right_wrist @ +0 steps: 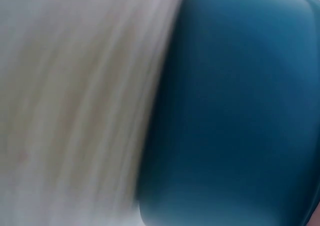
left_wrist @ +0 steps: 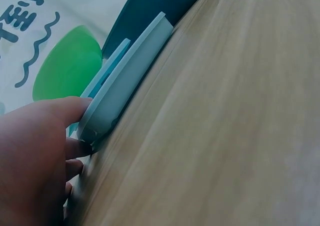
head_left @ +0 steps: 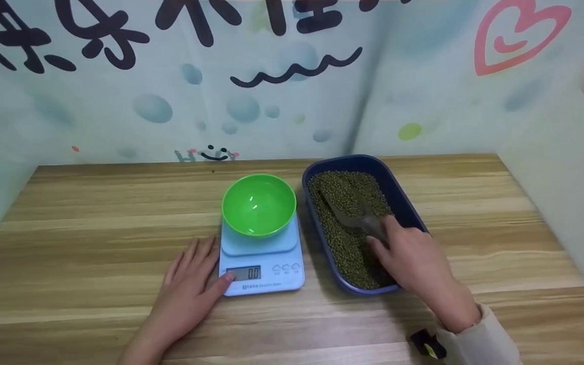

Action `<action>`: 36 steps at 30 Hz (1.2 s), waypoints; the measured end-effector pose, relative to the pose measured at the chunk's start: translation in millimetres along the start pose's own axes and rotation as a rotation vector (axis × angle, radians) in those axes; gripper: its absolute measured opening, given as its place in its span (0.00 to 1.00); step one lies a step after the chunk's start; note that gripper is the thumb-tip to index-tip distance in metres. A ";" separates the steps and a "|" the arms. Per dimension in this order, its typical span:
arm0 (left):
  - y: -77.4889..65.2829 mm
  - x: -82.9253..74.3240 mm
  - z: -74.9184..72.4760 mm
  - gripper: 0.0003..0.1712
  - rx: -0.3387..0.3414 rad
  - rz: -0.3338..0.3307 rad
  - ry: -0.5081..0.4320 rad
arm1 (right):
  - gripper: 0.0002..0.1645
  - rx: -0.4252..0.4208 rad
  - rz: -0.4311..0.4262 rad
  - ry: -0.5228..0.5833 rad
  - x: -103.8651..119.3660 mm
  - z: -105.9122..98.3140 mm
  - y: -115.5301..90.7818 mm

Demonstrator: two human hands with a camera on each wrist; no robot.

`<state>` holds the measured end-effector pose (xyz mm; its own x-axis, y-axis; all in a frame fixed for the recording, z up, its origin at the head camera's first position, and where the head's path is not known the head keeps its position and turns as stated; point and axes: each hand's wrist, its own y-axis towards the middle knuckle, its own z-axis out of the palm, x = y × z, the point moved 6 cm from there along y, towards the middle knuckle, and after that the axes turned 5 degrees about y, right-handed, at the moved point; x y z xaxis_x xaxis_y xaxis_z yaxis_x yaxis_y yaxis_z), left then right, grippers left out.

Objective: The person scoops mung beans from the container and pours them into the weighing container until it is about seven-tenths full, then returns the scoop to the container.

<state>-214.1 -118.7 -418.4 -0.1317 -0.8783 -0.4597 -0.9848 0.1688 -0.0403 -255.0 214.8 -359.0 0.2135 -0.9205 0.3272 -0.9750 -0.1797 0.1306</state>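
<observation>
In the head view my right hand (head_left: 416, 258) grips the handle of a dark grey, see-through scoop (head_left: 370, 223). The scoop lies tilted in small green beans (head_left: 335, 238), which fill much of a dark blue tub (head_left: 403, 197). My left hand (head_left: 185, 289) rests at the near left corner of a pale blue kitchen scale (head_left: 277, 261). Its thumb touches the top by the display, and the fingers extend along the side. On the scale's platform stands a bright green bowl (head_left: 259, 205) with nothing in it. The display reads 0.0.
The wooden table (head_left: 94, 228) carries everything. A printed curtain (head_left: 292, 111) hangs along its back edge. A small black object (head_left: 428, 344) sits beside the right sleeve (head_left: 482, 339). Mostly the tub's outer wall (right_wrist: 235, 106) fills the right wrist view.
</observation>
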 end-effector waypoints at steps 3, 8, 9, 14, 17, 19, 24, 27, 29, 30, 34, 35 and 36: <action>0.5 -0.3 0.0 0.41 0.000 0.002 -0.006 | 0.15 -0.006 0.000 -0.005 -0.3 -0.5 -0.7; 1.1 -0.1 1.5 0.42 0.014 -0.003 -0.003 | 0.15 -0.006 0.002 0.002 -1.5 0.5 -2.1; 1.0 0.2 1.6 0.42 0.015 -0.004 -0.001 | 0.15 -0.006 0.003 0.005 -1.4 0.9 -2.1; 0.5 0.1 0.3 0.42 0.010 -0.002 0.003 | 0.16 -0.027 -0.003 0.011 -1.2 0.6 -0.9; 1.1 -0.6 -0.5 0.42 0.008 0.000 0.005 | 0.17 -0.047 -0.008 0.014 -1.7 -1.0 -1.3; 1.3 -1.0 -1.0 0.42 0.009 -0.001 0.004 | 0.17 -0.057 -0.011 0.019 -1.8 -1.7 -2.1; 1.2 -1.7 -1.8 0.42 0.013 -0.001 0.006 | 0.18 -0.068 -0.020 0.030 -1.2 -2.6 -3.3; 0.8 -1.8 -2.0 0.42 0.009 0.000 0.008 | 0.18 -0.082 -0.033 0.029 -0.3 -4.1 -3.1; 0.4 -2.2 -2.5 0.42 -0.006 0.009 0.005 | 0.18 -0.098 -0.041 0.026 0.1 -5.7 -2.9; 0.3 -2.2 -2.4 0.41 -0.012 0.013 0.006 | 0.18 -0.105 -0.045 0.026 0.2 -6.4 -2.9; -0.2 -1.8 -1.8 0.41 -0.023 0.020 0.002 | 0.19 -0.117 -0.047 0.034 0.2 -8.3 -2.9; -0.2 -1.3 -1.3 0.41 -0.017 0.017 0.002 | 0.19 -0.115 -0.046 0.038 0.1 -8.1 -2.9; -0.3 -1.0 -0.7 0.41 -0.012 0.014 0.002 | 0.19 -0.113 -0.044 0.041 -0.1 -8.0 -3.0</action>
<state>-213.8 -118.2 -417.3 -0.1452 -0.8768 -0.4583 -0.9842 0.1754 -0.0236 -251.6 218.1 -352.0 0.2605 -0.8971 0.3569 -0.9521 -0.1774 0.2492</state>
